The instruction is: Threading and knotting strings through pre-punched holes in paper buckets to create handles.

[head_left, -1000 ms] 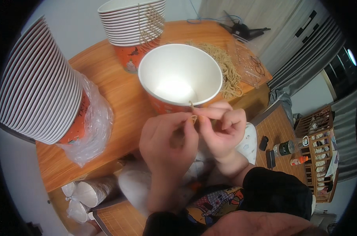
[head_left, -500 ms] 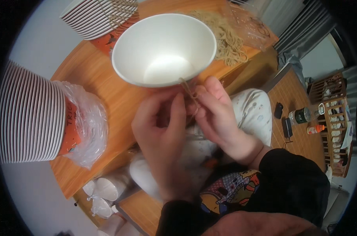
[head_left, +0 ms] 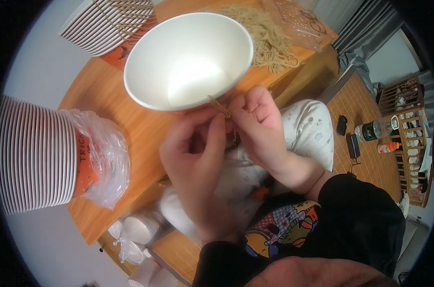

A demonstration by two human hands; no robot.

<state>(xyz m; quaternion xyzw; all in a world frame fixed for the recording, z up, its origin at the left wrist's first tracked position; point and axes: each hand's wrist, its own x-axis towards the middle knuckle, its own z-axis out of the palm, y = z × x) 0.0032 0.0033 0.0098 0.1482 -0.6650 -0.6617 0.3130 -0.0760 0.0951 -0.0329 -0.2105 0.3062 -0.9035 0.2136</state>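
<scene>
A white paper bucket (head_left: 190, 62) tilts on the wooden table before me, its open mouth facing up toward me. A tan twine cord (head_left: 219, 106) comes over its near rim and is looped just outside it. My left hand (head_left: 197, 143) pinches the twine between thumb and forefinger, close to the rim. From the right, my right hand (head_left: 257, 126) pinches the same twine at the loop, its other fingers curled. The cord's lower end hangs between the hands, partly hidden by the fingers.
Nested buckets (head_left: 37, 155) in clear plastic wrap (head_left: 109, 158) stand at the left. More stacked buckets (head_left: 102, 26) with twine handles are at the far left. Loose twine (head_left: 262, 38) heaps behind the bucket, beside a clear plastic bag (head_left: 300, 24). A bottle (head_left: 370, 130) stands at the right.
The right hand has moved left, closer to the left hand, and the twine is now drawn into a small loop. The bucket appears slightly farther left in view.
</scene>
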